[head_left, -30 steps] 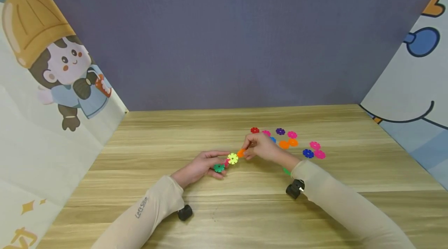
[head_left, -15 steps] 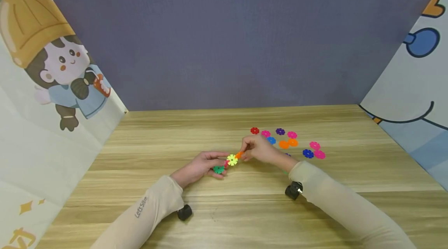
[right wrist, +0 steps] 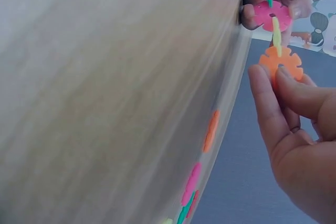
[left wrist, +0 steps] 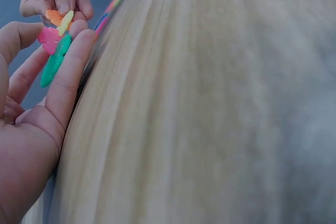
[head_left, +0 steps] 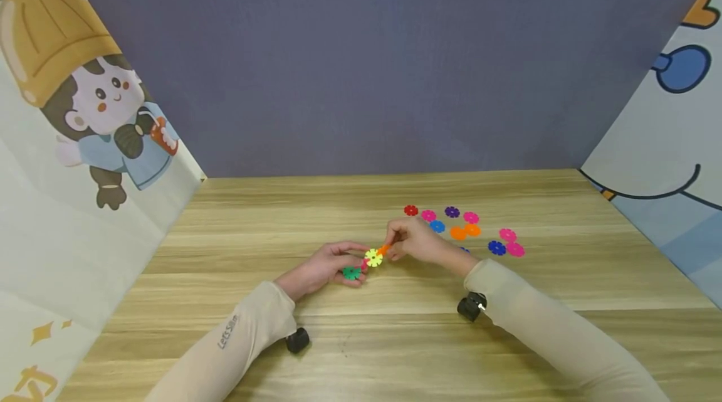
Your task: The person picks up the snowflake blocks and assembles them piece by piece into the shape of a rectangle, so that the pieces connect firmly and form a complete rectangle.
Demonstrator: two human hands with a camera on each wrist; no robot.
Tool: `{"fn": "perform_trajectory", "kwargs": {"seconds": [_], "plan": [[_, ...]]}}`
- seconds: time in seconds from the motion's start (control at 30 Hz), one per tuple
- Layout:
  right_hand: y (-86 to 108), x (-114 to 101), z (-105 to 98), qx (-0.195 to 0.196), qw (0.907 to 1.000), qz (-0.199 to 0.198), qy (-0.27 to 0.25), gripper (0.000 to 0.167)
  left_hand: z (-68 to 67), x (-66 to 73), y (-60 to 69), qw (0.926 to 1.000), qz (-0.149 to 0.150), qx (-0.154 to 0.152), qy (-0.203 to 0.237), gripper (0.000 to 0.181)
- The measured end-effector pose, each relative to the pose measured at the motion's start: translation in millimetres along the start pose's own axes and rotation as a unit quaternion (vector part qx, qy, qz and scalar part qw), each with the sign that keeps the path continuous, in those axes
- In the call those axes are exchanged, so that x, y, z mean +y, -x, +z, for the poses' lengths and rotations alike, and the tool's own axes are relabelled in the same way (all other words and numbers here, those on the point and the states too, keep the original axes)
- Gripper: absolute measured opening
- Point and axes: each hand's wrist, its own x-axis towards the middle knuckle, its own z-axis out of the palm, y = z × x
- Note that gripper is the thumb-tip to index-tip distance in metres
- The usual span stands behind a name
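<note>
Over the wooden table (head_left: pixel 395 352), the left hand (head_left: pixel 327 268) holds the pink disc (right wrist: pixel 273 15) between thumb and fingers, with the green disc (head_left: pixel 351 273) attached to it, and the right hand (head_left: pixel 422 241) pinches the orange disc (right wrist: pixel 282 62). Between pink and orange is the yellow disc (head_left: pixel 373 258), so the four make one short chain. Farther, beyond the right hand, loose discs (head_left: pixel 497 248) lie on the table, and behind them rises the grey-purple wall (head_left: pixel 372 63).

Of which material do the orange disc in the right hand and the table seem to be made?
The orange disc: probably moulded plastic, matte-looking, with even colour and neat notches. The table: wood or printed laminate, low sheen; striped grain fits either.
</note>
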Motion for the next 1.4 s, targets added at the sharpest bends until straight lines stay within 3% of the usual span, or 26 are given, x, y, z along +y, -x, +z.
{"fn": "perform_trajectory", "kwargs": {"seconds": [0.47,0.77,0.97,1.4], "plan": [[-0.7,-0.7,-3.7,-0.004,0.9999,0.013,-0.005,0.006,0.9,1.6,1.4,0.9999,0.001,-0.012,0.003,0.047],[-1.3,0.6,-23.1,0.029,0.9995,0.009,0.008,0.021,0.4,0.4,1.5,1.0000,0.006,-0.007,-0.002,0.050],[-3.2,6.2,-35.1,0.042,0.9973,0.038,0.047,0.028,0.1,0.6,1.6,0.9999,0.009,-0.008,-0.003,0.050],[-10.0,15.8,-40.1,0.029,0.9947,0.075,0.065,0.036,-0.2,1.0,1.7,1.0000,0.002,-0.003,-0.005,0.048]]}}
